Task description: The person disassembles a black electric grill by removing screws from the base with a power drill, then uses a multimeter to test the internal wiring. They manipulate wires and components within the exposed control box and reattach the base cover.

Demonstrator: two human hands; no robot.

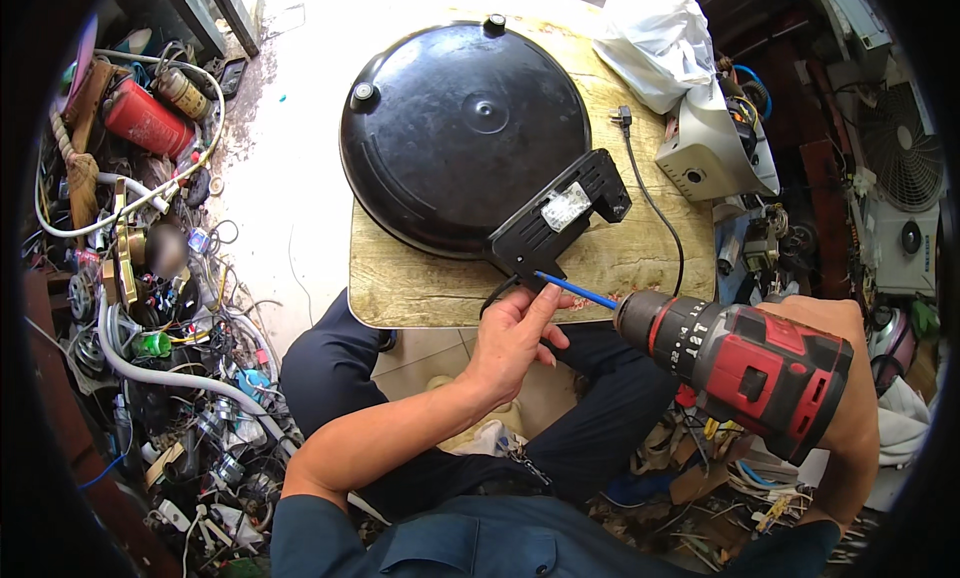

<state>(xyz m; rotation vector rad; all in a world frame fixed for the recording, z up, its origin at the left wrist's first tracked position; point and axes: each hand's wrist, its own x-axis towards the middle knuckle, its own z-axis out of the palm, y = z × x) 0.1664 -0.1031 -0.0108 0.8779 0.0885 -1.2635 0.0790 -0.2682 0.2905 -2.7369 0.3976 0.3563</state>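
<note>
A round black appliance (pixel 430 148), which looks like an electric pan, lies underside up on a worn wooden table (pixel 640 263). Short feet stand on its rim, and a black plastic housing (pixel 530 238) with a pale label sticks out at its near right side. My right hand (pixel 835 328) grips a red and black cordless drill (pixel 750 363). From its chuck a long blue bit (pixel 580 290) points left, its tip at the near edge of the housing. My left hand (pixel 505 343) is under that edge, thumb close beside the bit and fingers apart; its index fingertip is partly hidden.
A black cord with a plug (pixel 626 118) runs along the table's right side. Beyond it are a white plastic bag (pixel 655 38) and a pale appliance shell (pixel 710 153). Cables, parts and a red cylinder (pixel 148 118) clutter the left floor; a fan (pixel 900 148) stands far right.
</note>
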